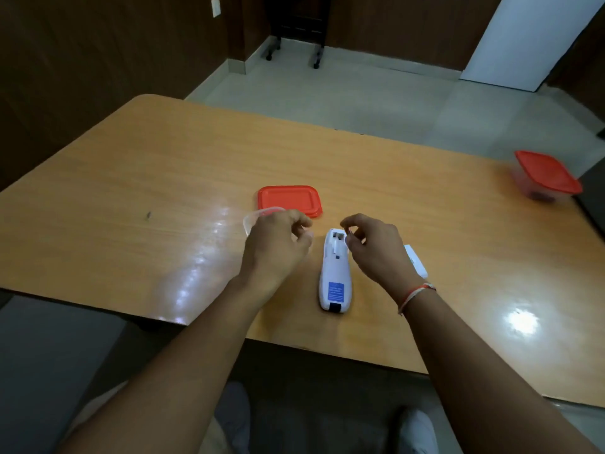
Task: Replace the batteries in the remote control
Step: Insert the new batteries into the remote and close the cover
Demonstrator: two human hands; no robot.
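The white remote control [334, 276] lies face down on the wooden table [131, 178], with a blue label near its close end. Its battery compartment [338, 241] at the far end is uncovered and looks empty. A white battery cover [416, 261] lies to the right, partly hidden behind my right wrist. My right hand [373, 247] hovers over the compartment's right edge with fingers curled and thumb near the forefinger; a small glint shows between them. My left hand [278, 240] hovers left of the remote, fingers loosely curled, above a clear plastic container [253, 219] that it mostly hides.
An orange lid [288, 199] lies flat just beyond my hands. A lidded container with an orange top [545, 175] stands at the table's far right edge. The table's near edge runs below the remote. My knees show under it.
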